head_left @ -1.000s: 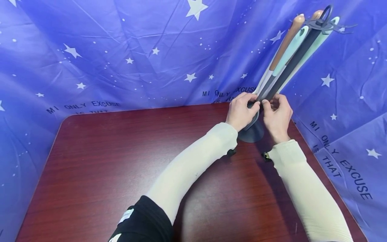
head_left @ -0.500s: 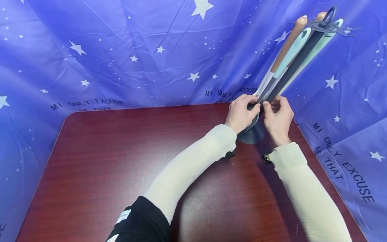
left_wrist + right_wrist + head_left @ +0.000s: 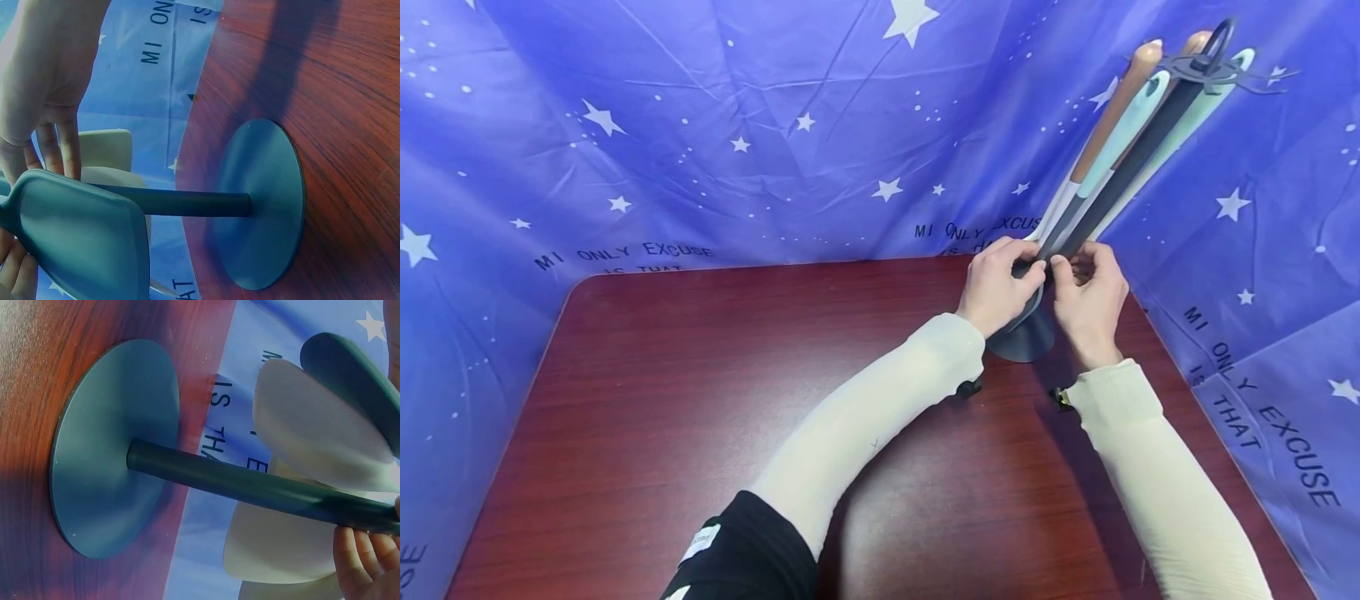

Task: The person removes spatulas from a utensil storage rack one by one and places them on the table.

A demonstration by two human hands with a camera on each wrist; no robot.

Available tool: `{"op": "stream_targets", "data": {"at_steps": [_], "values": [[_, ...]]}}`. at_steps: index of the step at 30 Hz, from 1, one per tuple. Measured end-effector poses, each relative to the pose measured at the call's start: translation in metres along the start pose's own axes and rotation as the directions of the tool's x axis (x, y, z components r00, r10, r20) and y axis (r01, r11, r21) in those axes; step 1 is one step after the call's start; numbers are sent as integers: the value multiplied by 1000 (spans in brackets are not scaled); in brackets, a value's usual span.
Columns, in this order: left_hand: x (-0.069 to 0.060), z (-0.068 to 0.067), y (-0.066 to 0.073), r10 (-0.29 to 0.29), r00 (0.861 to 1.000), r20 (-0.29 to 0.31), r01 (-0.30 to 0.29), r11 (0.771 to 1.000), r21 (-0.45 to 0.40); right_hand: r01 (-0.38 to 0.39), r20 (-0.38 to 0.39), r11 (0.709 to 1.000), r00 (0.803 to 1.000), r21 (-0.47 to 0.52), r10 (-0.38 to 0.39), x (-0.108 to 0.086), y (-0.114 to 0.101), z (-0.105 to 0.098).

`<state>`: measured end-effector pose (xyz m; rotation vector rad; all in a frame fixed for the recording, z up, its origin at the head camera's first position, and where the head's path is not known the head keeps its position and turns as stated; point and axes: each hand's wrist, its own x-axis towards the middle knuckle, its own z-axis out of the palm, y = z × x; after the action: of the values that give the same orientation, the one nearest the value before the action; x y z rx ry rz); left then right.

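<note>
Two things are pinched: the pole by the right hand, the green-handled tool by the left hand; if tugged hard, the round foot may be tipped.

Toward the far right corner of the counter: a stand. Hanging around its pole, from the top: utensils. In front of the pole's lower part, to the left: a spatula. At mid-pole, 2 hands: left hand leftward, right hand rightward. Behind and on both sides of the counter: a curtain.
</note>
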<state>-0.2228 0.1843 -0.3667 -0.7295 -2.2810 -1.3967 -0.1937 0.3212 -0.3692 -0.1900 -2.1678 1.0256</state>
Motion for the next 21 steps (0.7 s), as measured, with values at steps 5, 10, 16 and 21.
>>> {"op": "stream_targets", "data": {"at_steps": [5,10,16,21], "values": [[-2,-4,0,16,1000,-5,-16,1000,-14,15,8,1000,1000,-9,-15,-2,-4,1],[-5,-7,-1,14,1000,7,-14,1000,-4,20,15,999,1000,-30,-20,-5,-6,2],[-7,-10,-3,20,1000,-5,-20,1000,-22,19,24,999,1000,-34,-18,-7,-6,4],[-9,-14,-5,29,999,-23,-29,999,-25,14,22,999,1000,-35,-13,-9,-8,5]]}}
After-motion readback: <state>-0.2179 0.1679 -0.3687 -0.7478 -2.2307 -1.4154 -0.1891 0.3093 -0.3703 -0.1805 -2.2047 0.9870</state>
